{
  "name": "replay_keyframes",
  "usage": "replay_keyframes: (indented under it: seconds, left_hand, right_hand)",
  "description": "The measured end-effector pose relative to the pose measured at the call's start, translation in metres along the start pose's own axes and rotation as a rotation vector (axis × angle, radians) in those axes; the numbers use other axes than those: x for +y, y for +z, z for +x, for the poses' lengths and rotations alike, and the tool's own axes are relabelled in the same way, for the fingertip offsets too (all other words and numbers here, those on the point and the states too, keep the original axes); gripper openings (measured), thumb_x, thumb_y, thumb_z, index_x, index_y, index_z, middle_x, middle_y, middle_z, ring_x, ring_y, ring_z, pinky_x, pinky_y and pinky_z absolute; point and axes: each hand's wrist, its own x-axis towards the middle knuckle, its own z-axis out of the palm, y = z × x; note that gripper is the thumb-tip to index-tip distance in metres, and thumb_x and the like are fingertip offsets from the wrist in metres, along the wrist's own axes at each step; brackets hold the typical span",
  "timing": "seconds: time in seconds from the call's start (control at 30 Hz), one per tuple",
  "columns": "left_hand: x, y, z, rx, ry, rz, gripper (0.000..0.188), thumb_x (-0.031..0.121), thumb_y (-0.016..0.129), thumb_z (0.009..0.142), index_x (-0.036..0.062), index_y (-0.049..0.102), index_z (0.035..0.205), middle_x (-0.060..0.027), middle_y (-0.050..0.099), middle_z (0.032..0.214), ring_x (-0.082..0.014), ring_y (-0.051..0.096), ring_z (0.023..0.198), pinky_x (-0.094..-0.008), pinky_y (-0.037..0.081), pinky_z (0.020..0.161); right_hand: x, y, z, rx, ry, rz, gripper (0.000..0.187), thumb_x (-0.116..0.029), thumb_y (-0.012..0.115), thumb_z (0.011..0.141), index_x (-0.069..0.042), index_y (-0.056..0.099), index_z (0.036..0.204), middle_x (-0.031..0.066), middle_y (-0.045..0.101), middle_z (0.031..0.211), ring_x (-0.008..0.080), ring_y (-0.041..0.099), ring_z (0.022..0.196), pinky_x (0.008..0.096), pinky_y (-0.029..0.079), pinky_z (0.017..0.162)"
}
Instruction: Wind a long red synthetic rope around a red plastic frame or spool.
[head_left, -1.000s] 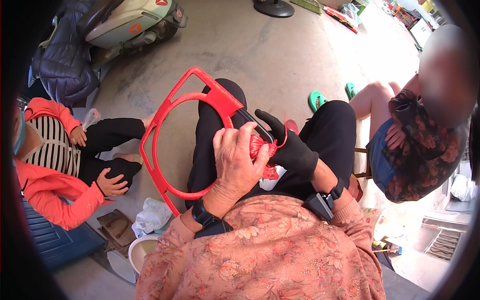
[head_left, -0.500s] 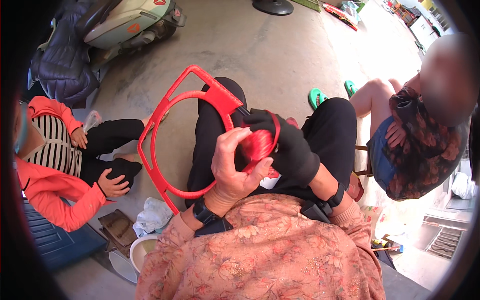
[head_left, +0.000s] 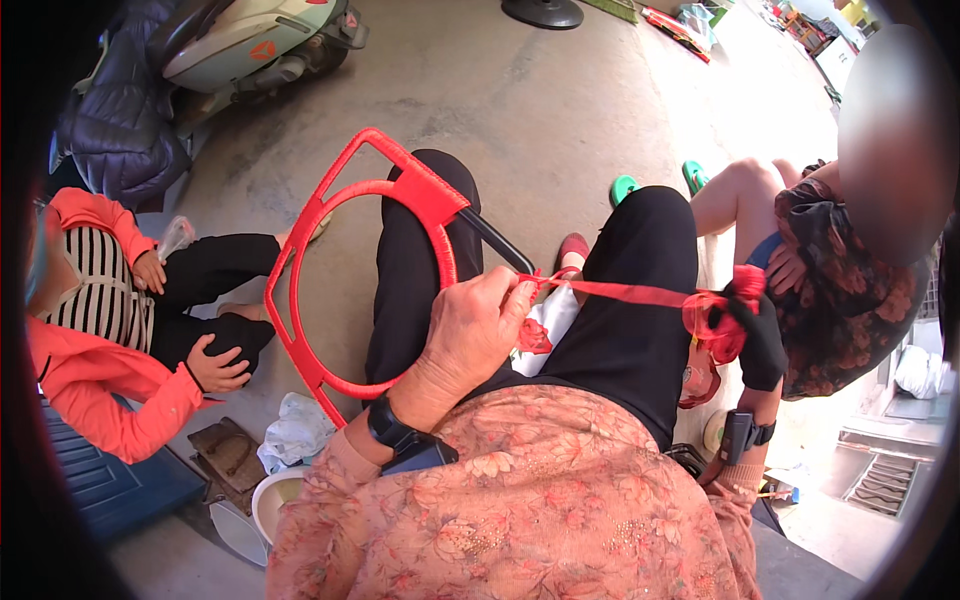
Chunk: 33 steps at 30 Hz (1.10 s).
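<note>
Head view. My left hand [head_left: 470, 335] pinches the red ribbon [head_left: 620, 293] where it leaves the red frame [head_left: 330, 270], which lies across my left thigh. My right hand [head_left: 745, 335], in a black glove, is closed on a bunch of the same ribbon out past my right knee; the two hands are well apart, and the ribbon runs taut between them. The frame is a ring set in an angular outer bar. I judge the wrapping well along: the ring, the outer bar and the broad piece at the top show red all round. A black rod [head_left: 497, 242] juts bare from that broad piece toward my left hand, so this stretch appears to be what is left. Two other people sit near, one at my left in an orange jacket [head_left: 85, 375], one at my right. A scooter [head_left: 250, 45] stands on the concrete floor [head_left: 560, 110] beyond.
</note>
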Motion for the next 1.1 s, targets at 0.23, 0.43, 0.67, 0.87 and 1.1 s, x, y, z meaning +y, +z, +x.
replay_keyframes:
  seconds: [0.23,0.43,0.67,0.87,1.1]
  left_hand:
    - [-0.001,-0.001,0.002,-0.408,-0.587,-0.846,0.027,0.025,0.050,0.100,0.0003,0.058,0.107,-0.0094,0.066,0.089,-0.0103,0.061,0.065,-0.0230,0.050,0.054]
    - [0.006,-0.007,0.010,-0.499,-0.720,-1.103,0.032,0.028,0.046,0.102,-0.0017,0.056,0.111,-0.0094,0.066,0.089,-0.0083,0.059,0.064,-0.0202,0.048,0.055]
    - [0.008,-0.002,0.014,-0.424,-0.808,-1.072,0.031,0.029,0.052,0.099,-0.0016,0.058,0.103,-0.0087,0.065,0.074,-0.0082,0.054,0.050,-0.0198,0.043,0.047]
    - [0.007,0.002,0.013,-0.407,-0.808,-1.060,0.028,0.028,0.053,0.098,0.0010,0.058,0.092,-0.0089,0.063,0.071,-0.0070,0.049,0.048,-0.0194,0.039,0.044]
    - [0.011,0.001,0.009,-0.308,-0.754,-1.054,0.023,0.024,0.054,0.098,0.0015,0.056,0.092,-0.0072,0.061,0.068,-0.0056,0.045,0.046,-0.0185,0.035,0.043]
  right_hand:
    - [0.088,-0.045,-0.046,0.478,-0.113,0.780,0.037,-0.023,0.059,0.093,-0.001,0.057,0.122,0.0109,0.065,0.112,0.0241,0.063,0.102,0.0388,0.050,0.091]
    - [0.040,0.044,-0.025,0.294,-0.406,-0.152,0.029,-0.010,0.061,0.089,0.002,0.060,0.115,0.0102,0.065,0.106,0.0203,0.064,0.096,0.0333,0.053,0.083]
    - [-0.039,0.183,0.019,-0.160,-0.224,-0.003,0.043,-0.002,0.071,0.081,-0.001,0.060,0.122,0.0092,0.066,0.112,0.0131,0.062,0.100,0.0287,0.051,0.085]
    - [-0.032,0.202,0.042,-0.337,-0.676,-0.198,0.036,-0.002,0.069,0.082,-0.002,0.062,0.118,0.0122,0.065,0.115,0.0165,0.063,0.099,0.0298,0.052,0.085]
    - [-0.043,0.204,0.030,-0.401,0.141,0.245,0.027,-0.006,0.066,0.087,0.004,0.063,0.112,0.0092,0.068,0.095,0.0139,0.067,0.080,0.0281,0.055,0.073]
